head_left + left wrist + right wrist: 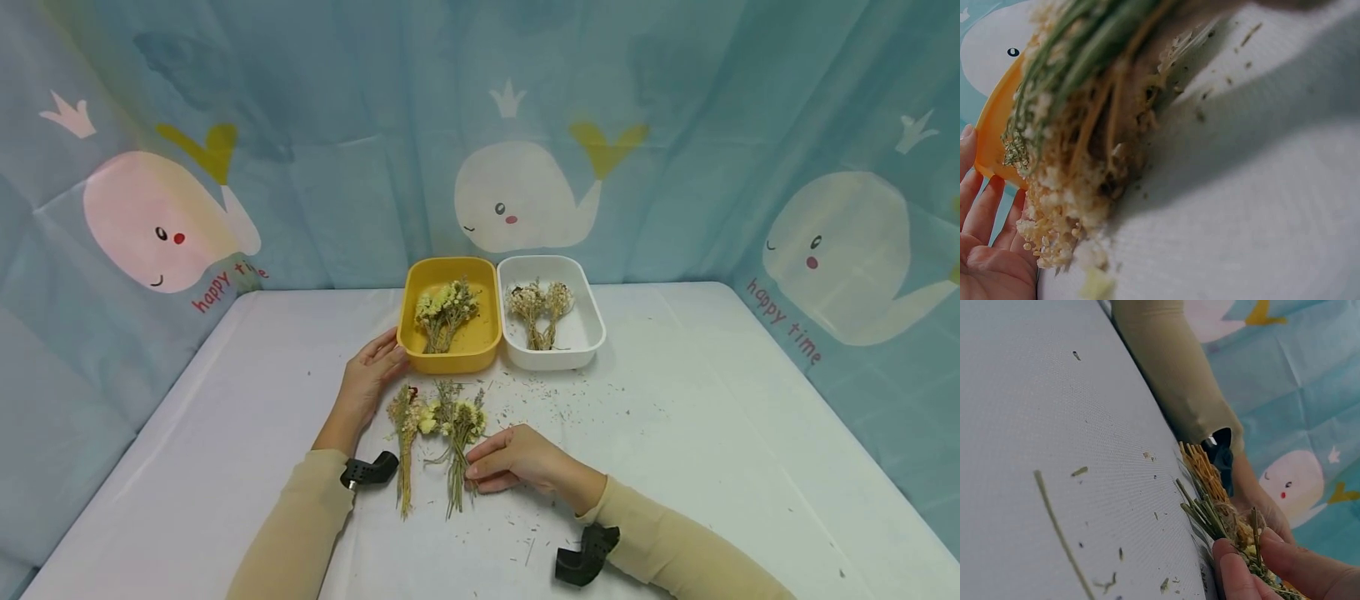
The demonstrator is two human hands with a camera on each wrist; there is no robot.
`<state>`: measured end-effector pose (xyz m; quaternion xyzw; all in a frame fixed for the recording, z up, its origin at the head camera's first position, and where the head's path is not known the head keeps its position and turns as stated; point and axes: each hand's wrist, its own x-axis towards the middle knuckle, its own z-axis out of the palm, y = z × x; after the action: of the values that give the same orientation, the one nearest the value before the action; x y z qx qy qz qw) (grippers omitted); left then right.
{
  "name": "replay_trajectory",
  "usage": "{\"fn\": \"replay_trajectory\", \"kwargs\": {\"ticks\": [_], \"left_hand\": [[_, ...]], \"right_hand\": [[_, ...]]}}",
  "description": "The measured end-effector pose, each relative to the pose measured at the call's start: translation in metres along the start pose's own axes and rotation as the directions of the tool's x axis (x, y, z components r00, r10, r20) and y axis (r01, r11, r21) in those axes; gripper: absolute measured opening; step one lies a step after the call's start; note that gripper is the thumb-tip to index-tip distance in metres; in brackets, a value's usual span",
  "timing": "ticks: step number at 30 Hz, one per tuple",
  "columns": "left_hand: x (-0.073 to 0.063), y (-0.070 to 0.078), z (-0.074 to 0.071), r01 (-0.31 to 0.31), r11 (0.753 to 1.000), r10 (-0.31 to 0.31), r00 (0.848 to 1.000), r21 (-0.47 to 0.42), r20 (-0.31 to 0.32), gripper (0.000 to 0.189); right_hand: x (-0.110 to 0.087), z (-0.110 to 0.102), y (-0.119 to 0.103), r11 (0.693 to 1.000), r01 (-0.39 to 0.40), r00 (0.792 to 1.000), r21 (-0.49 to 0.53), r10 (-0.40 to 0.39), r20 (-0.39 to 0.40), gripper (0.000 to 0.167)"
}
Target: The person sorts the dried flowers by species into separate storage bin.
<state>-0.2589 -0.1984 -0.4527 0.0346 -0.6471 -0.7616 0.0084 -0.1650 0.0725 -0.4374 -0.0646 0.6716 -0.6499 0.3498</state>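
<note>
My left hand [369, 377] reaches to the near left corner of a yellow tray [450, 364], its extended fingers touching the outer wall. At the tray's front, two bunches of dried flowers lie side by side on the table. The right hand [525, 458] pinches the green stems of the right-hand dried flower bunch [456, 467], which has pale yellow heads pointing away from me. Just left of it lies a slimmer tan bunch [405, 450] with pinkish heads. Close to the left wrist camera, blurred stems and cream flower heads [1066, 206] partly cover the yellow tray.
A yellow-green dried bunch [446, 312] lies inside the yellow tray. Right beside that tray stands a white tray [551, 360] holding cream dried flowers [534, 308]. Crumbs and stem bits [1060, 531] are scattered over the white table [712, 433]. A whale-print curtain [337, 208] hangs behind.
</note>
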Motion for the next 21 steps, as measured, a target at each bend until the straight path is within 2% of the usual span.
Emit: {"fn": "replay_trajectory", "kwargs": {"ticks": [21], "left_hand": [[-0.0002,-0.0009,-0.0002,-0.012,1.000,0.012,1.000,0.015,0.005,0.060]], "right_hand": [[0.0009,0.0005,0.0023,0.997,-0.030,1.000,0.077,0.029,0.011,0.025]]}}
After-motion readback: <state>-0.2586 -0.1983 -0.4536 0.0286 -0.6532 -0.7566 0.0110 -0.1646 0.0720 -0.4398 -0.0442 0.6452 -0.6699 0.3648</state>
